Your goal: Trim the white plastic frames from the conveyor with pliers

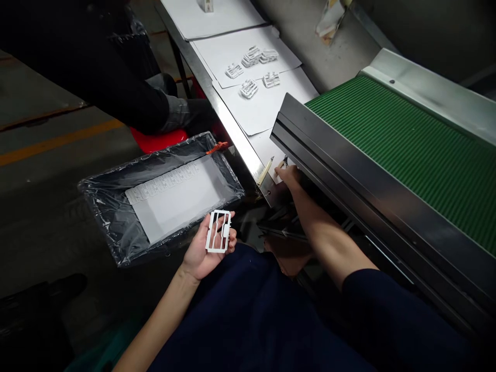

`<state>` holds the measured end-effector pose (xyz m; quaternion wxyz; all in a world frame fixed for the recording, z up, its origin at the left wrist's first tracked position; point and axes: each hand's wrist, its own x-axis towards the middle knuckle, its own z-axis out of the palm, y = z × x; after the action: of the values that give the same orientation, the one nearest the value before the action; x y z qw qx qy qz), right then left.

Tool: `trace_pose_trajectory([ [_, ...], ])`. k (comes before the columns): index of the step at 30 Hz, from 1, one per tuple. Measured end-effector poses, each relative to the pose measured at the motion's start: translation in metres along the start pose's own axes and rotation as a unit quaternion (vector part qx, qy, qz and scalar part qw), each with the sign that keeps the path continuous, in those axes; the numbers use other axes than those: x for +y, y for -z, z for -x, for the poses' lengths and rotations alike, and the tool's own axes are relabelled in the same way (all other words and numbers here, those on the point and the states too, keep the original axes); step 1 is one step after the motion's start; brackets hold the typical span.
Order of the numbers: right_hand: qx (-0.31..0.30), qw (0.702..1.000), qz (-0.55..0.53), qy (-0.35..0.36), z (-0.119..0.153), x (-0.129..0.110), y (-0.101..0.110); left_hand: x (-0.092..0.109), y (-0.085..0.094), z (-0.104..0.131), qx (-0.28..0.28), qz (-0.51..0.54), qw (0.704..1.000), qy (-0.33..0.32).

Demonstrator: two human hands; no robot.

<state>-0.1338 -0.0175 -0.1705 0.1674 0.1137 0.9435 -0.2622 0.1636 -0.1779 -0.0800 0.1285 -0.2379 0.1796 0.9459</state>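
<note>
My left hand is closed around a white plastic frame with long slots, held up in front of the bin. At the near end of the table, my right hand has its fingers around small nippers; only their dark jaws and a bit of the handle show. Just left of that hand lies a cream-coloured slim tool with a pointed tip. Several more white plastic frames lie loose and stacked on paper sheets farther up the table.
A bin lined with black plastic stands at left, holding white sheet and a row of frames. The green conveyor belt with its metal side rail flanks my right arm. Another person's sleeve and a red stool are at upper left.
</note>
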Motion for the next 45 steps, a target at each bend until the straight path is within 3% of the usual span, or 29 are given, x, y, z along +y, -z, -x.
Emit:
trace_pose_trajectory([
  [4, -0.075, 0.977, -0.198, -0.023, 0.009, 0.007, 0.01, 0.001, 0.002, -0.004, 0.002, 0.006, 1.0, 0.001],
  [8, -0.126, 0.922, -0.367, 0.008, 0.051, 0.022, 0.022, 0.003, 0.003, -0.009, 0.012, 0.003, 1.0, 0.0],
  [10, -0.182, 0.864, -0.468, 0.033, 0.082, 0.033, 0.027, 0.004, 0.004, -0.013, 0.012, 0.005, 1.0, 0.002],
  [13, -0.312, 0.726, -0.611, 0.039, 0.131, 0.052, 0.028, 0.006, 0.004, -0.018, 0.007, 0.004, 1.0, 0.005],
  [14, -0.345, 0.693, -0.633, 0.022, 0.145, 0.059, 0.026, 0.007, 0.003, -0.02, 0.005, 0.002, 1.0, 0.009],
  [15, -0.365, 0.68, -0.636, -0.001, 0.158, 0.065, 0.024, 0.007, 0.002, -0.023, 0.002, 0.001, 1.0, 0.013],
  [20, -0.368, 0.703, -0.604, -0.078, 0.203, 0.084, 0.012, 0.009, -0.005, -0.035, -0.002, -0.013, 0.999, 0.03],
  [24, -0.342, 0.721, -0.598, -0.077, 0.228, 0.07, 0.013, 0.003, -0.014, -0.045, 0.043, -0.037, 0.998, 0.02],
  [27, -0.297, 0.763, -0.573, -0.018, 0.239, 0.046, 0.013, -0.008, -0.024, -0.052, 0.072, -0.049, 0.996, -0.013],
  [30, -0.218, 0.83, -0.51, 0.062, 0.243, 0.025, 0.011, -0.02, -0.035, -0.054, 0.058, -0.052, 0.996, -0.045],
  [33, -0.165, 0.865, -0.46, 0.117, 0.244, 0.019, 0.015, -0.021, -0.038, -0.051, 0.048, -0.078, 0.995, -0.042],
  [36, -0.186, 0.886, -0.396, 0.155, 0.245, 0.026, 0.024, -0.006, -0.034, -0.046, 0.063, -0.177, 0.982, -0.038],
  [39, -0.229, 0.895, -0.339, 0.18, 0.243, 0.037, 0.034, 0.015, -0.028, -0.042, 0.069, -0.319, 0.944, -0.038],
  [45, -0.292, 0.879, -0.314, 0.207, 0.237, 0.05, 0.041, 0.042, -0.029, -0.042, -0.005, -0.449, 0.892, 0.058],
])
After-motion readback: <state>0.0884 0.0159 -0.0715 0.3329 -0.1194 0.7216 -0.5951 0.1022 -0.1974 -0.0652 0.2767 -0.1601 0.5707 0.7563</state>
